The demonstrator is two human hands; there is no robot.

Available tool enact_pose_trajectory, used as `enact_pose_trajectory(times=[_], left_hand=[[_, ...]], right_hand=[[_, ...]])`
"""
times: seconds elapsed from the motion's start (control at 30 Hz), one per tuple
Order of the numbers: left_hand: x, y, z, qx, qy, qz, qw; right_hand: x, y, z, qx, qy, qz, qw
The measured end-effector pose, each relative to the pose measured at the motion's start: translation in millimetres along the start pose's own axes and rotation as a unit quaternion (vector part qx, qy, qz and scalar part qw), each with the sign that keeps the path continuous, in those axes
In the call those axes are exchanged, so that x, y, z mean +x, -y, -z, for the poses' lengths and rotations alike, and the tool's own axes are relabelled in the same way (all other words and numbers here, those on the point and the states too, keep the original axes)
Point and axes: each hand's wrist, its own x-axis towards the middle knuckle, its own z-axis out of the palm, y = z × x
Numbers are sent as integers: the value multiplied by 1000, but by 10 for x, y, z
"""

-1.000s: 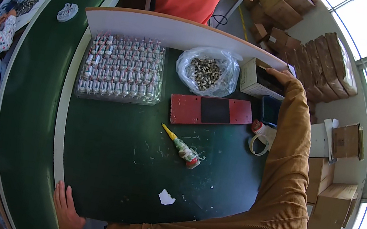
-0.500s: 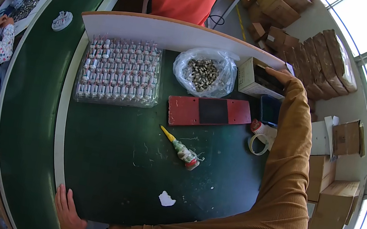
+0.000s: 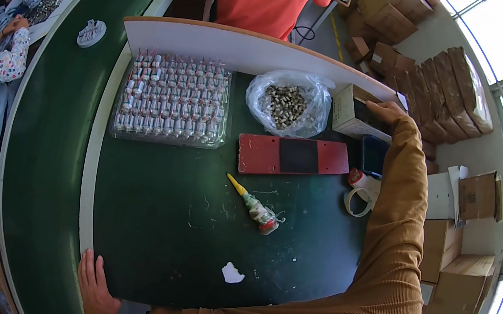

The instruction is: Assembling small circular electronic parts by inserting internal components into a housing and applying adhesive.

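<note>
My left hand [image 3: 97, 285] lies flat with fingers stretched at the near left corner of the green worktable [image 3: 153, 227], holding nothing. At the far right, my right hand [image 3: 389, 112] reaches over an open white box [image 3: 346, 115] with dark contents. Its fingers are held together and bent down into the box; what they hold, if anything, is hidden. Left of this box sits a clear plastic bag [image 3: 317, 111] of small metal parts. In front of the bag lies a red block [image 3: 259, 153] with a black middle. A wrapped bottle with a yellow nozzle [image 3: 254, 207] lies mid-table.
A clear tray [image 3: 165, 137] holds rows of small motors with wires. A blue bin [image 3: 372, 156] and a tape roll [image 3: 358, 202] lie beside my right sleeve. A low partition [image 3: 230, 47] bounds the back. A green conveyor belt [image 3: 42, 155] runs left. Two people sit nearby.
My right hand has lowered toward the box and its fingers have bent down into it. The whole view has shifted slightly. My left hand stays in place on the table edge.
</note>
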Motion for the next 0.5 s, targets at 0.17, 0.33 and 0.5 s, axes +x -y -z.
enact_pose_trajectory(times=[0.17, 0.33, 0.5], left_hand=[[24, -5, -14, -10, -12, 4, 1000], [8, 2, 59, -1, -6, 15, 1000], [20, 48, -29, -14, -36, 3, 999]], right_hand=[[-24, -54, -106, 0, -2, 27, 1000], [-2, 64, -226, 2, -10, 67, 998], [23, -160, -259, -13, -42, 119, 992]])
